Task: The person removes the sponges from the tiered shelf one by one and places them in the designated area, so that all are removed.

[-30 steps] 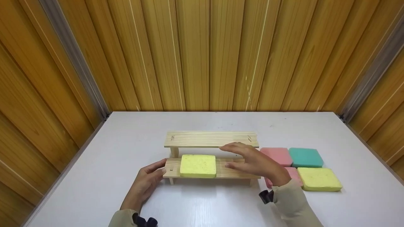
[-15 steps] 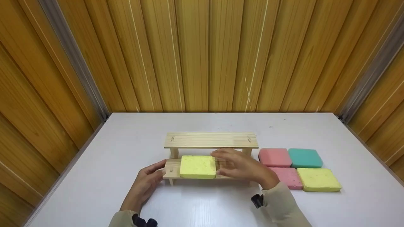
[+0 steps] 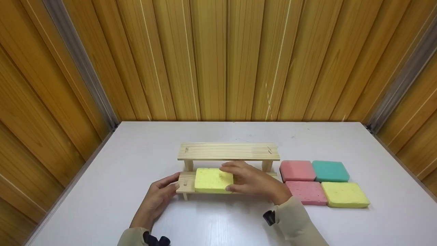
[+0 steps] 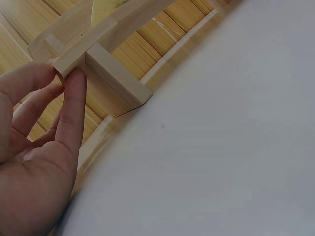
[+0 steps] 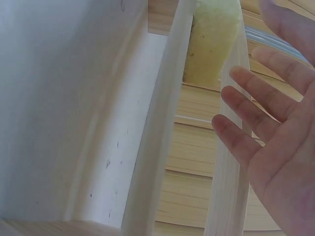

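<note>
A two-tier wooden stand (image 3: 228, 151) is on the white table. On its lower board lies a thick yellow sponge (image 3: 209, 180), left of the middle. My left hand (image 3: 157, 198) pinches the left end of that lower board; the left wrist view shows thumb and fingertips (image 4: 75, 81) closing on the board's end beside a leg (image 4: 118, 73). Over the sponge's right part comes my right hand (image 3: 257, 181), fingers above its top and thumb near the front right corner. In the right wrist view its fingers (image 5: 256, 96) are extended and spread, close to the sponge (image 5: 209, 46).
Right of the stand, several sponges lie grouped on the table (image 3: 150, 147): a pink one (image 3: 297, 171), a green one (image 3: 330, 171), a darker pink one (image 3: 306, 193) and a yellow one (image 3: 345, 194). Wood-look panels (image 3: 225, 61) wall the back and sides.
My right hand has moved left along the lower board until its fingers overlap the yellow sponge. The sponge and the stand stay in place, and my left hand keeps its grip.
</note>
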`<action>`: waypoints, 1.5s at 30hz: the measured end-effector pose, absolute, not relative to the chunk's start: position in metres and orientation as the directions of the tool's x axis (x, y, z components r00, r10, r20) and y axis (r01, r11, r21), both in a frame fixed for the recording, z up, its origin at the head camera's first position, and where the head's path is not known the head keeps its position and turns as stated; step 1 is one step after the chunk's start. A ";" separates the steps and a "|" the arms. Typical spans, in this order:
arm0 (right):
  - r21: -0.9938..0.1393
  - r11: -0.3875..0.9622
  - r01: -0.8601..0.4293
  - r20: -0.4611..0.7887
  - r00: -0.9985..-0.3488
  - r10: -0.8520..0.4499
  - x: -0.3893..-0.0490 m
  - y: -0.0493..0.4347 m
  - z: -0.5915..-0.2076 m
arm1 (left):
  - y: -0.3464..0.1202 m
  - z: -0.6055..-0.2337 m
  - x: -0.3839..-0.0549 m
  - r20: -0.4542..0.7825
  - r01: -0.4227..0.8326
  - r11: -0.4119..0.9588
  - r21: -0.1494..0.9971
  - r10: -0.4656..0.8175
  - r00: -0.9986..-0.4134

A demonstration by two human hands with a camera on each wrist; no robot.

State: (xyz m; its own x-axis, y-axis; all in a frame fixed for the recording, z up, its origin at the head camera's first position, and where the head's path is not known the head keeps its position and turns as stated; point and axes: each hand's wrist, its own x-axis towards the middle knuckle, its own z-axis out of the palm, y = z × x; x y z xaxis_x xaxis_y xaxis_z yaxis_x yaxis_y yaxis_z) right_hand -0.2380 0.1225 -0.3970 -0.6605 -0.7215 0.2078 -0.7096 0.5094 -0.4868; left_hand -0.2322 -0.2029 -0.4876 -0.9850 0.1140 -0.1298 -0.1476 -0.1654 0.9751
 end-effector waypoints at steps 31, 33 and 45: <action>-0.430 0.557 -0.711 0.162 -0.668 -0.727 -0.236 0.095 -0.403 | -0.202 -0.485 -0.231 -0.133 -0.156 -0.215 0.964 0.117 -0.984; -0.428 0.563 -0.707 0.153 -0.671 -0.726 -0.236 0.094 -0.403 | -0.202 -0.485 -0.231 -0.134 -0.157 -0.212 0.965 0.118 -0.984; -0.363 0.607 -0.707 0.133 -0.684 -0.717 -0.236 0.090 -0.405 | -0.203 -0.485 -0.230 -0.124 -0.151 -0.218 0.964 0.132 -0.983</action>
